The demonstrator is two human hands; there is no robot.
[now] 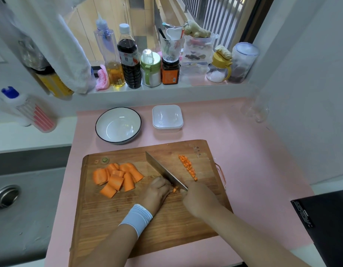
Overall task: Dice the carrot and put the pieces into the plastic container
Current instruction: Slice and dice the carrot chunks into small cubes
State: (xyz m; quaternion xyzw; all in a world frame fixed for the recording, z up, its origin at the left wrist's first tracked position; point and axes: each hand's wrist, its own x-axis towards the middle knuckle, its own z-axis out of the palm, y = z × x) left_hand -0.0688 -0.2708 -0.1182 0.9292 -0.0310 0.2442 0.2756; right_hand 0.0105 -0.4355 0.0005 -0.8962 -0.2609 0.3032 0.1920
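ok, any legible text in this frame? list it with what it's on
None legible.
Cutting board: engraved marks near its far right corner, too small.
Dark sauce bottle: label blurred.
Orange-labelled jar: print blurred.
Black box: white print, too small.
Yellow bottle: text blurred.

Orange carrot slabs (116,177) and dice (188,166) on board, plastic container (167,118) empty
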